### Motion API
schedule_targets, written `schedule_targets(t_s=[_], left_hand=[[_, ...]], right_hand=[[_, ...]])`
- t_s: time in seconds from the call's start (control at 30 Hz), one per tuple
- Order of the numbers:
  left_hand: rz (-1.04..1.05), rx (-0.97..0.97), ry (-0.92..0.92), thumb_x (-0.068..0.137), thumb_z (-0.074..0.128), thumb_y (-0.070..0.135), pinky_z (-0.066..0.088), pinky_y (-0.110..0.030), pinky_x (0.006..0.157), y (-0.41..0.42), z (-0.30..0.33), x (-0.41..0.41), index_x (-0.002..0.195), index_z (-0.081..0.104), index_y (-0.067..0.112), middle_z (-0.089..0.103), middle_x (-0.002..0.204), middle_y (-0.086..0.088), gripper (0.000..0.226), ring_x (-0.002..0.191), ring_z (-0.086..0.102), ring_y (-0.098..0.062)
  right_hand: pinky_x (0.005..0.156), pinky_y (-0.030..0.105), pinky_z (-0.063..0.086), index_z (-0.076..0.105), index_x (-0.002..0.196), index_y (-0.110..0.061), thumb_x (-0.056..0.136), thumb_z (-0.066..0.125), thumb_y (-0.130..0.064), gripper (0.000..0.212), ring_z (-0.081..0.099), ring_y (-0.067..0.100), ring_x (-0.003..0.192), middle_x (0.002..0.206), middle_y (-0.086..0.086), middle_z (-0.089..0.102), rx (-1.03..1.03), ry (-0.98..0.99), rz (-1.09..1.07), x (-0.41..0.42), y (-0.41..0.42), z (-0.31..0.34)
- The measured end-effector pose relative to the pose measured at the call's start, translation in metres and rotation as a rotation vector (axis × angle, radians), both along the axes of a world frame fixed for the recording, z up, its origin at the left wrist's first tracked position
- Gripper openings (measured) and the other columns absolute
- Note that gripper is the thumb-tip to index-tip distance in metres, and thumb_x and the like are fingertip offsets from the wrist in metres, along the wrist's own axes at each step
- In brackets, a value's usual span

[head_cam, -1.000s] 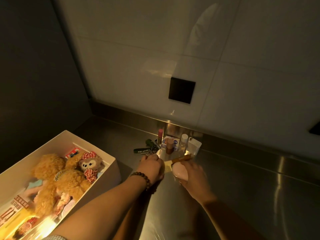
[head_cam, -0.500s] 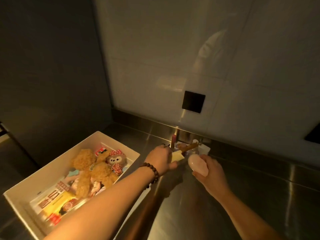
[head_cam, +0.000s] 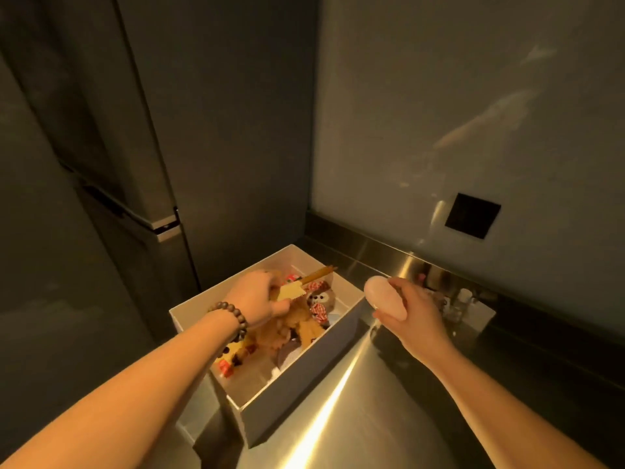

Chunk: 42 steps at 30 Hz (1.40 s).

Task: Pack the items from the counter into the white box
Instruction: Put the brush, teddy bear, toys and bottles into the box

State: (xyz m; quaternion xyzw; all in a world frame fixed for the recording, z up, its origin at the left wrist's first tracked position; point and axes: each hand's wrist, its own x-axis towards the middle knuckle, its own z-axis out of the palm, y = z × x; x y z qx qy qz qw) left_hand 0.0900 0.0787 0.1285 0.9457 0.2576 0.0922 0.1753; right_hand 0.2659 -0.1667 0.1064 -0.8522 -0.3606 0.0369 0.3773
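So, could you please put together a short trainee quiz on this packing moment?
1. True or false: the left hand holds the comb over the white box.
2. What is in the right hand's grip? A) pink oval item B) plush toy C) keys
3. The plush bear lies inside the ____.

Key: 1 true; 2 A, the pink oval item; 3 white box.
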Motion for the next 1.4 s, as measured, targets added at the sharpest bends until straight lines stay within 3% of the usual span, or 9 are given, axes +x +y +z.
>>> schedule_targets(t_s=[0.1, 0.27, 0.43, 0.53, 0.7, 0.9, 1.03, 1.23, 1.4], left_hand=[[-0.032, -0.067, 0.032, 0.077, 0.062, 0.053, 0.047, -0.025, 0.064, -0.007, -0.020, -0.019, 0.091, 0.056, 0.026, 0.057, 0.085, 0.005, 0.031, 0.074, 0.053, -0.009], [-0.132, -0.099, 0.146, 0.080, 0.060, 0.053, 0.049, -0.025, 0.073, -0.024, -0.047, -0.025, 0.099, 0.060, 0.021, 0.057, 0.094, 0.004, 0.038, 0.084, 0.054, -0.012], [-0.145, -0.184, 0.116, 0.087, 0.062, 0.025, 0.046, -0.019, 0.078, -0.038, -0.049, -0.003, 0.103, 0.064, 0.021, 0.062, 0.103, 0.004, 0.017, 0.091, 0.055, -0.009], [-0.181, -0.229, 0.171, 0.089, 0.056, 0.011, 0.049, -0.024, 0.086, -0.046, -0.053, 0.006, 0.110, 0.065, 0.015, 0.065, 0.109, -0.002, 0.023, 0.097, 0.059, -0.014], [-0.167, -0.312, 0.139, 0.089, 0.058, 0.019, 0.048, -0.025, 0.090, -0.035, -0.049, 0.004, 0.115, 0.064, 0.019, 0.064, 0.115, 0.002, 0.026, 0.103, 0.059, -0.011], [-0.031, -0.170, -0.125, 0.082, 0.068, 0.032, 0.037, -0.029, 0.100, 0.006, -0.015, -0.012, 0.137, 0.041, 0.024, 0.049, 0.135, 0.003, 0.061, 0.123, 0.045, -0.015], [-0.038, -0.148, -0.105, 0.079, 0.069, 0.035, 0.034, -0.028, 0.101, 0.024, -0.009, -0.031, 0.137, 0.039, 0.029, 0.048, 0.135, 0.006, 0.065, 0.124, 0.044, -0.013], [0.058, 0.218, -0.001, 0.084, 0.062, 0.035, 0.029, -0.033, 0.108, 0.052, -0.015, -0.069, 0.137, 0.040, 0.020, 0.045, 0.137, 0.000, 0.059, 0.126, 0.041, -0.018], [0.199, -0.024, 0.028, 0.095, 0.045, 0.025, 0.030, -0.031, 0.107, 0.064, -0.035, -0.097, 0.145, 0.026, 0.024, 0.041, 0.144, 0.002, 0.054, 0.130, 0.038, -0.015]], right_hand=[[0.092, 0.039, 0.052, 0.045, 0.129, -0.033, 0.074, 0.079, -0.033, 0.065, 0.050, 0.014, 0.112, 0.124, -0.005, 0.048, 0.033, 0.013, 0.045, -0.016, 0.019, 0.001], [0.091, 0.040, 0.053, 0.044, 0.132, -0.029, 0.075, 0.078, -0.033, 0.066, 0.051, 0.016, 0.113, 0.125, -0.003, 0.047, 0.015, 0.025, 0.098, -0.030, 0.034, 0.002], [0.093, 0.041, 0.052, 0.044, 0.132, -0.028, 0.075, 0.078, -0.034, 0.067, 0.049, 0.016, 0.115, 0.127, -0.003, 0.049, 0.005, 0.019, 0.096, -0.030, 0.037, 0.007], [0.093, 0.040, 0.052, 0.045, 0.132, -0.029, 0.075, 0.078, -0.035, 0.067, 0.049, 0.016, 0.115, 0.126, -0.003, 0.050, -0.019, 0.001, 0.094, -0.029, 0.037, 0.009], [0.089, 0.032, 0.052, 0.044, 0.130, -0.034, 0.073, 0.079, -0.037, 0.067, 0.049, 0.013, 0.113, 0.125, -0.008, 0.050, -0.014, -0.020, 0.144, -0.027, 0.044, 0.014], [0.087, 0.026, 0.045, 0.039, 0.132, -0.037, 0.071, 0.079, -0.040, 0.073, 0.044, 0.005, 0.111, 0.122, -0.016, 0.047, -0.052, -0.038, 0.288, -0.036, 0.079, 0.020], [0.092, 0.034, 0.047, 0.040, 0.133, -0.036, 0.074, 0.077, -0.042, 0.070, 0.048, 0.010, 0.113, 0.127, -0.010, 0.050, -0.160, -0.043, 0.326, -0.049, 0.112, 0.017], [0.102, 0.037, 0.039, 0.039, 0.132, -0.043, 0.079, 0.072, -0.039, 0.063, 0.047, 0.011, 0.122, 0.134, -0.014, 0.049, -0.274, -0.044, 0.565, -0.082, 0.162, 0.002], [0.099, 0.030, 0.038, 0.041, 0.131, -0.042, 0.081, 0.072, -0.026, 0.061, 0.045, 0.011, 0.124, 0.136, -0.014, 0.047, -0.365, -0.039, 0.772, -0.118, 0.201, -0.019]])
